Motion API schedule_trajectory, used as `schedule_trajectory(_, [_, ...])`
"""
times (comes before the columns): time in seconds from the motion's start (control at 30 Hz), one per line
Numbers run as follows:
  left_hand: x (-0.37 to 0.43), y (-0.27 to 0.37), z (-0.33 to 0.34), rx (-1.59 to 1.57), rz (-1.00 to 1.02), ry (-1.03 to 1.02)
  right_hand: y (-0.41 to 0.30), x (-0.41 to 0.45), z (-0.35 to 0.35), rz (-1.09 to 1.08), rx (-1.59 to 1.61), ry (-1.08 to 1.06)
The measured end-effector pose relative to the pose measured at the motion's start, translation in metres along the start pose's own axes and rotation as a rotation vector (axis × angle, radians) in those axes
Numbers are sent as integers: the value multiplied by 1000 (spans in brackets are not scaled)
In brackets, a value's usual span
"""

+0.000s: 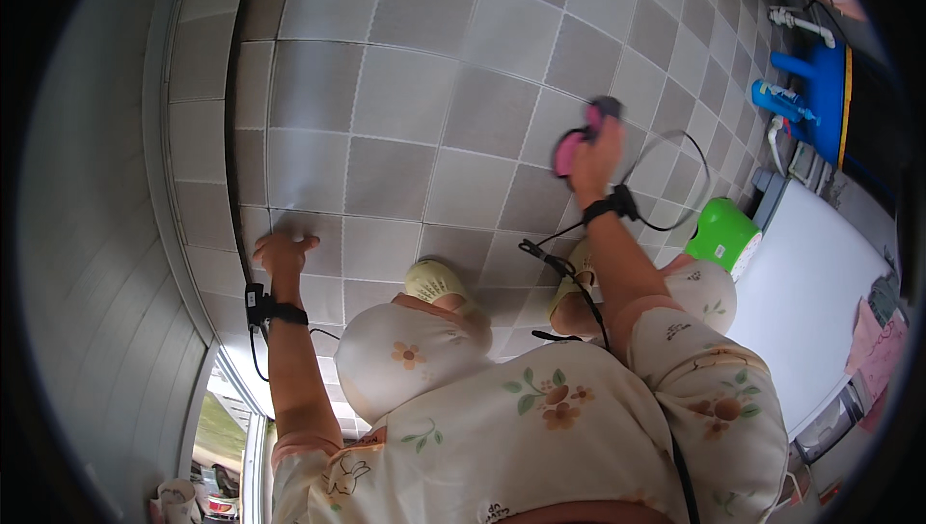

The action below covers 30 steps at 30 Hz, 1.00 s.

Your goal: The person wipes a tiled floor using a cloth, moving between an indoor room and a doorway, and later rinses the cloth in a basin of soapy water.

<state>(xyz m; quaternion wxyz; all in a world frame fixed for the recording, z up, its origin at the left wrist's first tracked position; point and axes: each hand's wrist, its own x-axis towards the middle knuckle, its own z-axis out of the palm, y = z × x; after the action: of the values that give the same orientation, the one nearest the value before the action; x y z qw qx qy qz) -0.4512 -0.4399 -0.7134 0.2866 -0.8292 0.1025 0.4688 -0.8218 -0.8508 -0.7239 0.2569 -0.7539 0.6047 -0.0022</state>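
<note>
My right hand [599, 161] is held out over the tiled floor [405, 94], its fingers closed around a pink and black object [570, 151] that looks like a slipper. Motion blur hides its exact shape. My left hand [283, 252] is low at the left with thumb and fingers apart and nothing visible in it. It is close to the dark gap [233, 126] along the floor's left edge; whether it touches the tiles I cannot tell. Both wrists wear black straps with small devices, and a black cable [705, 170] loops beside my right wrist.
Pale yellow clogs [434, 281] are on my feet. To the right are a green plastic stool-like item [723, 235], a white appliance-like surface [803, 256], a blue bottle [780, 100], a blue tub [825, 101] and white pipes [806, 23]. A grey wall panel [94, 198] borders the left.
</note>
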Motion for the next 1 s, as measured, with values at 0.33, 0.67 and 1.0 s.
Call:
schedule_trajectory(0.33, [-20, 15, -25, 53, 257, 107, -140, -24, 75, -877, 115, -93])
schedule_trajectory(0.67, [-70, 203, -81, -34, 510, 520, -81, 157, 5, -606, 205, 549])
schedule_trajectory(1.0, [-77, 241, -84, 23, 346, 460, 324, 123, -91, 1069, 122, 1014])
